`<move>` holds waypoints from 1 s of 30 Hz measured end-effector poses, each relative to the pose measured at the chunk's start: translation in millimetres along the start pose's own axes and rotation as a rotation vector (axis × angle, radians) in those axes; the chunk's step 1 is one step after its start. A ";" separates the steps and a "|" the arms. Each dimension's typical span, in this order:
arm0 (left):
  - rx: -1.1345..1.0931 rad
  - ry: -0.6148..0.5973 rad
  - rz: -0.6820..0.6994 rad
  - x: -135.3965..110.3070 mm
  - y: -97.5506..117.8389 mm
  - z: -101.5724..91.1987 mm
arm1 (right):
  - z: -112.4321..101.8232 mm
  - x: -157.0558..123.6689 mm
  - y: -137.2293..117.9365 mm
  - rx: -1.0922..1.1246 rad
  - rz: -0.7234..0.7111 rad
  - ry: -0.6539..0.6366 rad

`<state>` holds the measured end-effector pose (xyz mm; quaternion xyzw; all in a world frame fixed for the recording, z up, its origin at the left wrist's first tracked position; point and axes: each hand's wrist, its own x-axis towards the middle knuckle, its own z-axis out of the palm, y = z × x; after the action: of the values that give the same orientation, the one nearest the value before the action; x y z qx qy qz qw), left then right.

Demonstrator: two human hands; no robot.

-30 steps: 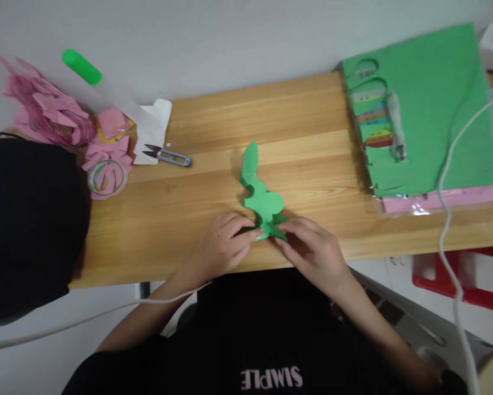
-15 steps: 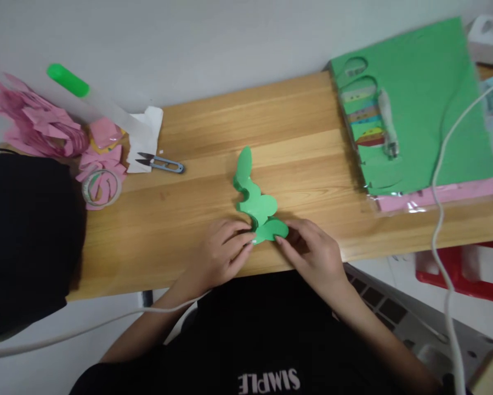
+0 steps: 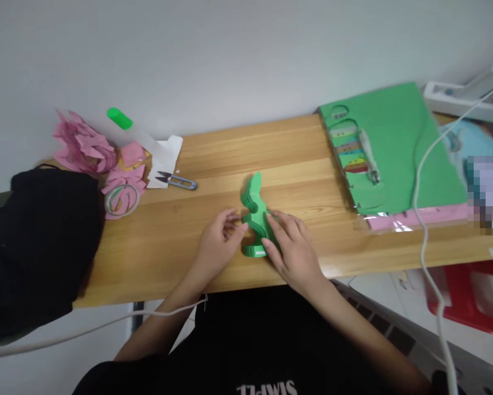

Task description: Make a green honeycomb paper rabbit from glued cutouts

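One line of white lettering (image 3: 266,388) on the black shirt (image 3: 246,340) is sliced by the bottom edge. Farther in, the person's left hand (image 3: 219,244) curls at eight o'clock from the layered green paper piece (image 3: 255,216), thumb tip at its edge; the right hand (image 3: 295,247), at four o'clock, lays thumb and fingers over it, hiding its lower right side. Whether either hand pinches the paper cannot be told. The piece lies at the middle of the wooden table (image 3: 197,236). At nine o'clock sits a dark bundle (image 3: 52,247), hard to identify; at ten, snips (image 3: 178,181). Farthest, at two o'clock, a white power strip (image 3: 446,99) runs off the right edge.
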<state>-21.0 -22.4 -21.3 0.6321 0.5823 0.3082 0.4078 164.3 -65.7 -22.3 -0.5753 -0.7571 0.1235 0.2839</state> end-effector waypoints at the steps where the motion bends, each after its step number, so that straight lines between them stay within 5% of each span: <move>1: 0.008 -0.026 -0.041 3.5 3.3 0.0 | 3.0 1.1 -0.9 -0.021 -0.004 -0.029; 10: 0.257 -0.066 0.011 13.5 18.7 1.6 | 8.8 4.6 0.5 -0.138 -0.091 -0.137; 20: 0.250 -0.112 0.035 12.1 19.7 3.0 | 5.8 -12.4 2.7 -0.021 -0.063 0.140; 26: 0.254 -0.171 0.072 1.3 15.5 -1.8 | 0.7 -28.5 -5.2 -0.116 -0.263 0.041; 30: 0.253 -0.211 0.129 -7.8 11.9 -2.9 | 7.9 -44.5 -7.1 -0.176 -0.287 0.115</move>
<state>-18.8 -29.5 -8.8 0.7434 0.5286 0.1900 0.3632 162.0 -108.7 -37.7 -0.4899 -0.8219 -0.0180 0.2900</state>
